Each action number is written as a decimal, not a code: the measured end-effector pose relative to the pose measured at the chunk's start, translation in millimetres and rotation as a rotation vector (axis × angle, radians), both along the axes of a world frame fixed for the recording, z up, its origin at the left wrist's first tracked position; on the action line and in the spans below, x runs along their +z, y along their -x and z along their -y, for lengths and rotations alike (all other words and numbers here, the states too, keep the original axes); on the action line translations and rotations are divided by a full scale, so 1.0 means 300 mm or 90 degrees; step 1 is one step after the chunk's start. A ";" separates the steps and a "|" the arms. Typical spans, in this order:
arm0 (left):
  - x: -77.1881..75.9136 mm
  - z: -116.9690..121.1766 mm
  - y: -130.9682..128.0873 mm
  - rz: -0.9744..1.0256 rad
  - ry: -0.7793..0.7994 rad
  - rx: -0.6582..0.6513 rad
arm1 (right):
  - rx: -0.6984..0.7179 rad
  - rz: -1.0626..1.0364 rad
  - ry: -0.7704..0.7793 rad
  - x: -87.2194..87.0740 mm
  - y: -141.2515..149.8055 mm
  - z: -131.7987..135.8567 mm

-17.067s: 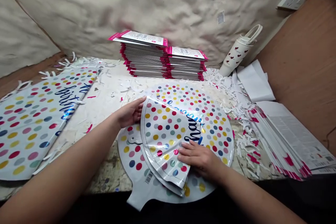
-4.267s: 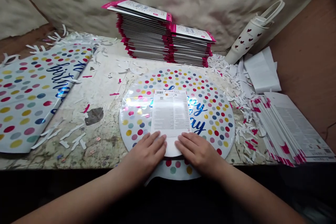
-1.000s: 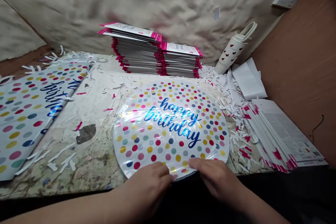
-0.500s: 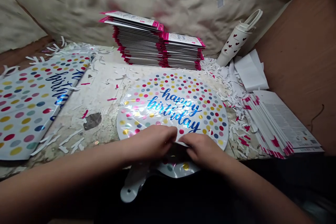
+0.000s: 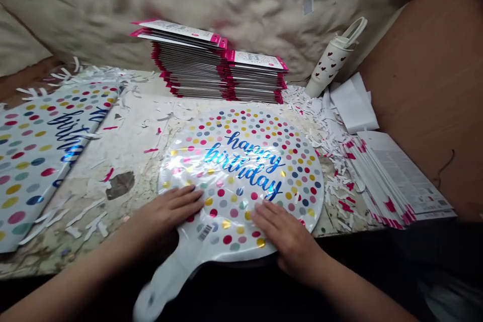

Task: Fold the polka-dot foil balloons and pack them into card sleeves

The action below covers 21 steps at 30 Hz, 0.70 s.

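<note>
A round foil balloon (image 5: 241,171) lies on the table, printed with coloured dots and blue shiny "happy birthday" lettering. Its white neck (image 5: 166,282) sticks out past the table's front edge at the lower left and looks blurred. A small barcode (image 5: 204,232) shows near the base of that neck. My left hand (image 5: 169,210) rests flat on the balloon's lower left, fingers spread. On its lower right lies my right hand (image 5: 283,236), also flat and holding nothing.
Two stacks of packaged balloons with pink headers (image 5: 196,65) stand behind on the worn table (image 5: 128,151). A dotted foil balloon (image 5: 37,151) lies at the left. To the right are shredded white paper (image 5: 324,131), a heart-printed bottle (image 5: 328,63) and a stack of printed packets (image 5: 396,181).
My hands have moved apart from the balloon's lower edge onto its face. The balloon has turned, and its neck now swings out toward the lower left. The printed sheet seen earlier no longer shows.
</note>
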<state>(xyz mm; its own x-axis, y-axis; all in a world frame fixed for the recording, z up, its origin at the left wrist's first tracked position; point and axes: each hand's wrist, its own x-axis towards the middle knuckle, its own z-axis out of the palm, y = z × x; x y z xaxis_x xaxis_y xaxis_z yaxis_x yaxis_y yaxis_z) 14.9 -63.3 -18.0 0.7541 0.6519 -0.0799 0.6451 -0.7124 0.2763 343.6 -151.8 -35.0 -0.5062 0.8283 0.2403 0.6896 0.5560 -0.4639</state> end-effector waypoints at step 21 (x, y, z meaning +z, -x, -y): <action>0.079 -0.330 -0.106 -0.042 -0.132 0.419 | -0.409 -0.071 0.266 0.061 -0.406 -0.544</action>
